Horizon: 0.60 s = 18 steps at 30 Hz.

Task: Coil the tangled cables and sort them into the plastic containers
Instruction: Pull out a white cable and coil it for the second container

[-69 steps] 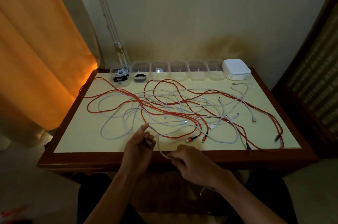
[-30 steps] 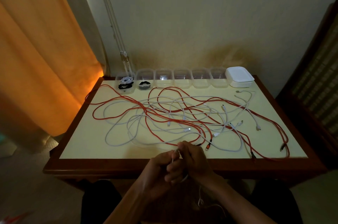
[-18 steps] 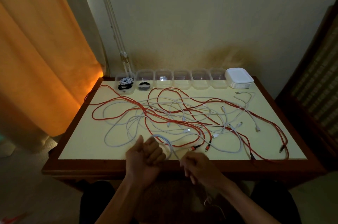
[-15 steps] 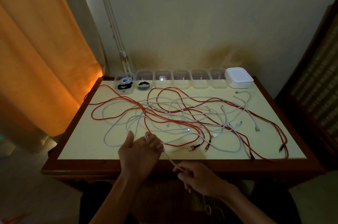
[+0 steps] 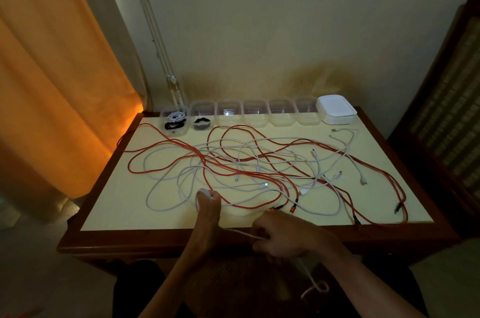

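Note:
A tangle of orange-red cables (image 5: 262, 177) and white cables (image 5: 166, 180) covers the yellow tabletop. My left hand (image 5: 207, 210) is over the table's front edge, fingers pointing away, with a white cable (image 5: 237, 232) looped around the fingertips. That cable runs taut to my right hand (image 5: 281, 236), which is closed on it just in front of the table; its loose end hangs down below. A row of clear plastic containers (image 5: 255, 112) stands along the back edge. The leftmost container (image 5: 173, 120) holds coiled white and black cables, the second (image 5: 202, 123) a black coil.
A stack of white lids (image 5: 336, 110) sits at the back right, beside the containers. The table (image 5: 109, 238) has a dark wooden rim. An orange curtain (image 5: 57, 79) hangs at the left, and dark wooden furniture (image 5: 449, 99) stands at the right.
My left hand turned edge-on and reached forward with the white cable looped on its fingers. My right hand closed on the cable and pulled it taut toward me.

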Motion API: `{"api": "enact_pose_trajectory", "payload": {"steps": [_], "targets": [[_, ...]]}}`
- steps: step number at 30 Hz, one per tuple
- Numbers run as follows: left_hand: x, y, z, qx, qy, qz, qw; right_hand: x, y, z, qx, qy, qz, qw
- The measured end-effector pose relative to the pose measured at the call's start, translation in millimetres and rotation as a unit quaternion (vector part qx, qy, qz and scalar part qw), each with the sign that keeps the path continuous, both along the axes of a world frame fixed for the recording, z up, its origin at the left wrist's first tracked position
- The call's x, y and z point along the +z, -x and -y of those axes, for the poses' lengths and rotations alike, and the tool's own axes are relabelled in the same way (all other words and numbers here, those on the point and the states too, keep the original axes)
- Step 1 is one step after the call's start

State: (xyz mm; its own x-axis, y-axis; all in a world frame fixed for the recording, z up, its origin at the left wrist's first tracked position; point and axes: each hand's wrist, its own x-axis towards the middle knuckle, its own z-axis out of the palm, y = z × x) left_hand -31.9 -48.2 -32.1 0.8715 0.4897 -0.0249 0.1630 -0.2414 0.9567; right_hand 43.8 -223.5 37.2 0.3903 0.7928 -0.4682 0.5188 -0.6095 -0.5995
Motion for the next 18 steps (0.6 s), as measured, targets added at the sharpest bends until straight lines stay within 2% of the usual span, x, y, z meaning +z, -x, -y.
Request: {"api": "enact_pose_trajectory", "payload": {"steps": [1, 3, 6, 9, 12, 14, 18], "targets": [[-2.7, 2.3, 0.1, -0.032, -0.069, -0.005, 0.997, 5.9, -0.4, 0.8, 0.0, -0.043, -0.051, 0.998], [1.6, 5.4, 7.0, -0.107, -0.095, -0.019, 0.99, 14.1, -1.9, 2.0, -0.02, -0.139, -0.112, 0.984], [8.5, 6.4, 10.4, -0.157, 0.034, -0.04, 0.986, 11.5, -10.0, -0.5, -0.106, -0.258, -0.038, 0.96], [18.1, 10.0, 16.9, -0.18, 0.126, -0.057, 0.974, 0.6, -18.7, -1.3, -0.174, -0.32, 0.01, 0.931], [29.5, 14.3, 24.2, -0.189, 0.201, -0.028, 0.961, -10.3, -23.3, 0.4, -0.221, -0.349, 0.003, 0.911], [33.9, 15.7, 23.9, -0.2, 0.284, 0.006, 0.938, -17.1, -24.2, -0.3, -0.243, -0.353, -0.004, 0.903], [40.9, 16.0, 23.7, -0.224, 0.401, 0.036, 0.888, -30.1, -20.9, -4.7, -0.22, -0.331, 0.001, 0.917]]}}
